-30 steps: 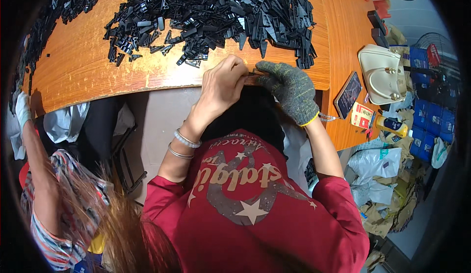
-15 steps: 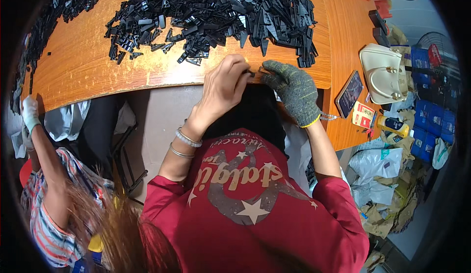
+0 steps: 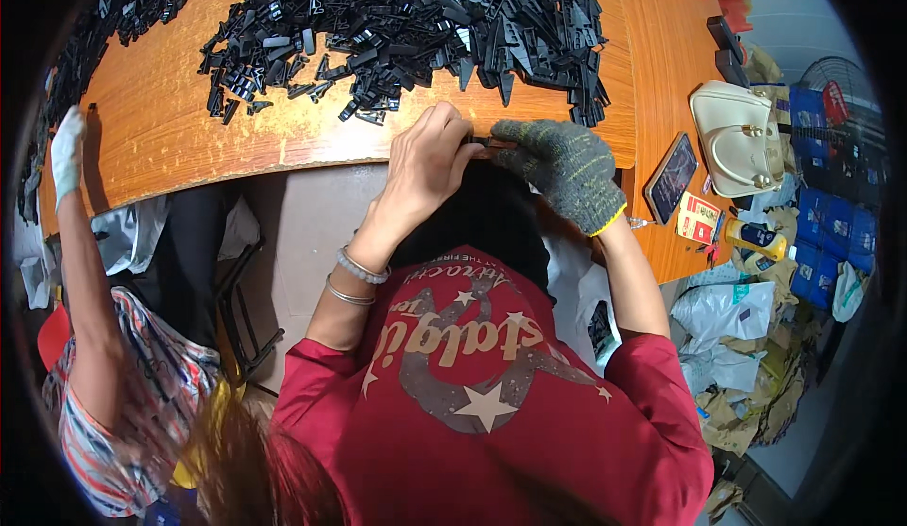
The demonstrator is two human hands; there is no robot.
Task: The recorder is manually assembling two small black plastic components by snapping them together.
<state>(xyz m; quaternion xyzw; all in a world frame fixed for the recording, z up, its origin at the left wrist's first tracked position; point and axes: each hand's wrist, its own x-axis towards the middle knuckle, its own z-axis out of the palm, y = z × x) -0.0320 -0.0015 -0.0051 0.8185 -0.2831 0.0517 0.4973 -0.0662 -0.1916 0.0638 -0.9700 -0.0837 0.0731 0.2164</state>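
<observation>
Grip: bare left hand (image 3: 425, 162) and grey-gloved right hand (image 3: 562, 167) pinch one small black plastic piece (image 3: 480, 140) between closed fingertips, at the near edge of the wooden table (image 3: 170, 138). Change: hands have held this spot for a second, so the work continues. Piece: slim, dark, mostly hidden; black heap (image 3: 406, 25) just behind.

Bare left hand (image 3: 427, 162) and gloved right hand (image 3: 562, 169) pinch a small black part (image 3: 481, 140) together at the wooden table's (image 3: 179, 129) edge (beneath a heap of black plastic pieces (image 3: 416, 20)).
</observation>
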